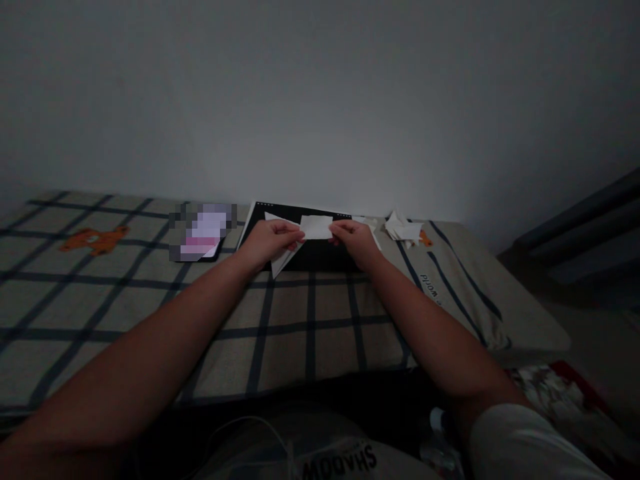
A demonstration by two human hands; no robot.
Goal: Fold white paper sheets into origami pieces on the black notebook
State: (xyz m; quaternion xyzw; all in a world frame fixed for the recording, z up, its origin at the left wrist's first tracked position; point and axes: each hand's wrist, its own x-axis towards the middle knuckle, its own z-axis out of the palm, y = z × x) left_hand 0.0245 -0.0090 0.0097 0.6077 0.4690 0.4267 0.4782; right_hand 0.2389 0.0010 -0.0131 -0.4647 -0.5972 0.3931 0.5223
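Observation:
A small white rectangular piece of paper (317, 227) is held up between my two hands. My left hand (270, 240) pinches its left edge with thumb and fingers. At the opposite edge, my right hand (356, 239) has a similar pinch grip. Below them lies a flat black board or pad (320, 259) with a pale left edge. A white paper piece with pointed corners (279, 266) is under my left hand, partly hidden by it. More white paper (364, 219) shows behind my right hand.
A checked cloth (285, 310) covers the surface, which meets a plain wall (320, 107). On the left lies a phone (203, 233) with a lit, blurred screen. Loose white paper pieces (403, 230) sit right. Below are a bottle (440, 443) and a red-edged heap (555, 390).

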